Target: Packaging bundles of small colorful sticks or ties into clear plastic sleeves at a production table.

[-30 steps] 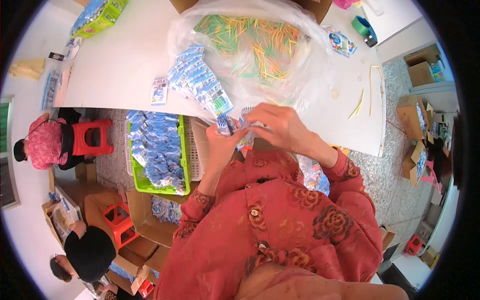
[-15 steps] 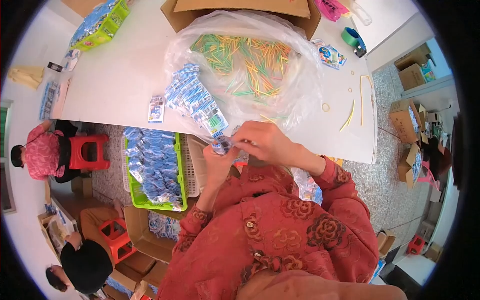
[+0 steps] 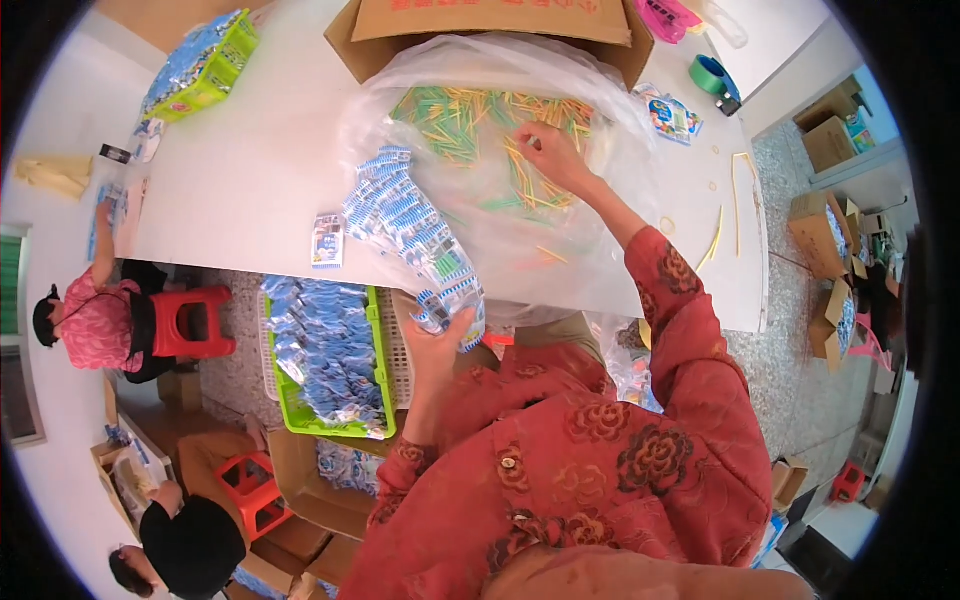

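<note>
My left hand (image 3: 438, 348) is closed on the end of a long strip of blue-and-white packets (image 3: 415, 225) at the table's near edge. From there the strip runs up across the tabletop, its packets overlapping. My right hand (image 3: 552, 157) reaches over a pile of thin green, yellow and orange sticks (image 3: 470, 110) on a clear plastic sheet (image 3: 400, 110). Its fingertips are pinched together at the pile; anything between them is too small to make out. A single packet (image 3: 327, 241) lies left of the strip.
A cardboard box (image 3: 490, 20) stands behind the pile. Green crates of packets, one on the table (image 3: 215, 75) and one below it (image 3: 380, 340), are at the left. A green tape roll (image 3: 707, 74) lies far right. Two people sit at left, near red stools (image 3: 193, 322).
My right hand has left the packets beside my left hand and moved up and right to the pile of sticks. My left hand still grips the strip's end.
</note>
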`<state>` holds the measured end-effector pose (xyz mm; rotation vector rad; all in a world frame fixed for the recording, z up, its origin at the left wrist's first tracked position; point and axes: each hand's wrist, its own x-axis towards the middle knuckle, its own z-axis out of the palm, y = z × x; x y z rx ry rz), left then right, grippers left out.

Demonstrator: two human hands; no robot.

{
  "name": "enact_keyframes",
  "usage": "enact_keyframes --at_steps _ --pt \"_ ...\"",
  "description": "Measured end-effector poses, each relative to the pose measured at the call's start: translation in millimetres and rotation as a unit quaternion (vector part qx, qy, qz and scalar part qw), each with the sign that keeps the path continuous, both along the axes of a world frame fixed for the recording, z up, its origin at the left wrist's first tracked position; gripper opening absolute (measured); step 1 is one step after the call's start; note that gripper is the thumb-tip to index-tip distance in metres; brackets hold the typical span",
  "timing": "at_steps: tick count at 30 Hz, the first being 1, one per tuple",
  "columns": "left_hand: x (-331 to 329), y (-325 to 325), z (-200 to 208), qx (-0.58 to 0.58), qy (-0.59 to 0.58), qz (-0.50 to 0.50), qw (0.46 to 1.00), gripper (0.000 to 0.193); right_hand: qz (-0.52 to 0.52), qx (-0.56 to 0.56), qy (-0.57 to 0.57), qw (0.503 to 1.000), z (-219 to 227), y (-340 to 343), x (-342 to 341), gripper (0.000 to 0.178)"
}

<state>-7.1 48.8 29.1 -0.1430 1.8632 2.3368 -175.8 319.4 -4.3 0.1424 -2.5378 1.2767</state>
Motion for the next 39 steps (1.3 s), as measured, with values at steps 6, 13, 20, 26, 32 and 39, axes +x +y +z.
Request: enact_keyframes --at_steps 6,13,20,26,32,39 --pt "-7 -13 -11 -0.012 -0.031 0.026 0.999 0.032 0.077 0.128 0.065 0.987 -1 -33 -70 0.019" --pt "-14 -16 -9 0.003 -0.080 0.054 0.995 0.032 0.120 0.375 0.003 0.919 -20 -60 -147 0.036" --pt "-18 -19 -14 0.011 -0.106 0.049 0.993 0.032 0.147 0.077 -0.192 0.967 -61 -58 -182 0.046" --pt "-21 -21 -17 0.037 -0.089 0.047 0.994 0.032 0.219 0.365 -0.090 0.900 -33 -81 -181 0.040" --pt "-21 -20 -16 0.031 -0.097 0.040 0.994 0.031 0.207 0.486 0.022 0.849 -36 -95 -175 0.013" --pt "-18 -21 -20 0.042 -0.096 0.041 0.994 0.032 0.138 0.448 0.069 0.881 -43 -99 -166 0.013"
